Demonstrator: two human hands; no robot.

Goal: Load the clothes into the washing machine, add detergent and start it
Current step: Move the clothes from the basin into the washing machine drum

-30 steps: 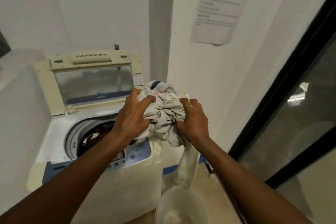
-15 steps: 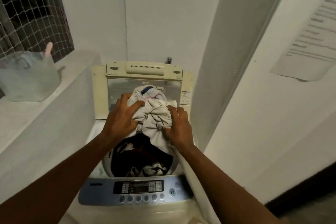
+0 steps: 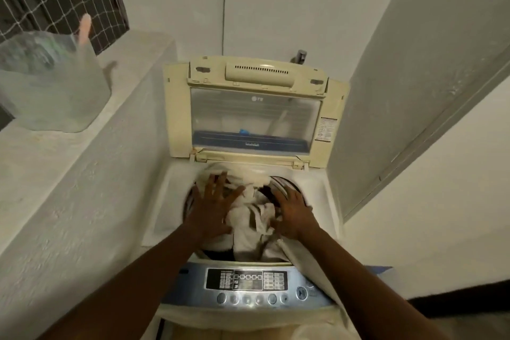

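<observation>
Both our hands flat & open, w/ left hand (image 3: 214,208) and right hand (image 3: 294,211) pressing the pale clothes (image 3: 255,225) into the washing machine (image 3: 245,250) drum, gripping nothing. Risk: the cloth strip (image 3: 309,270) draped over the front rim by the control panel (image 3: 247,280) could jam the lid (image 3: 255,113) or miss the wash.

Clothes (image 3: 249,225) lie in the washing machine (image 3: 176,196) drum, lid (image 3: 255,107) upright behind, control panel (image 3: 248,284) in front.

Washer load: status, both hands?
Left hand and right hand open, flat on white clothes in drum. Lid up. Cloth tail drapes over control panel corner.
</observation>
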